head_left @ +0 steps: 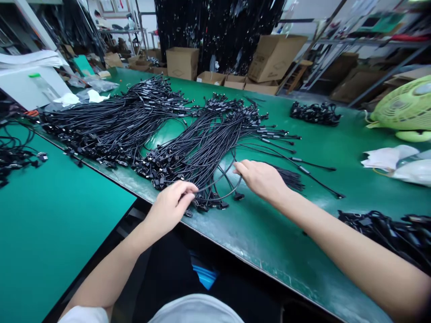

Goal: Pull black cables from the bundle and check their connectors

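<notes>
A black cable (225, 196) curves in a loop between my two hands, above the front edge of the green table. My left hand (175, 199) pinches it at the left side of the loop, close to the dark connectors. At the loop's right side my right hand (259, 177) has its fingertips closed on the same cable. Right behind lies a spread pile of black cables (215, 143), their connector ends toward me. A bundle of short black strips (289, 178) lies beyond my right wrist, partly covered by it.
A larger cable pile (124, 116) lies at the back left. Bundled cables (314, 113) rest at the back right, more coiled cables (387, 233) at the near right. A yellow-green fan (404, 105) stands at the right edge. Cardboard boxes (182, 63) stand behind the table.
</notes>
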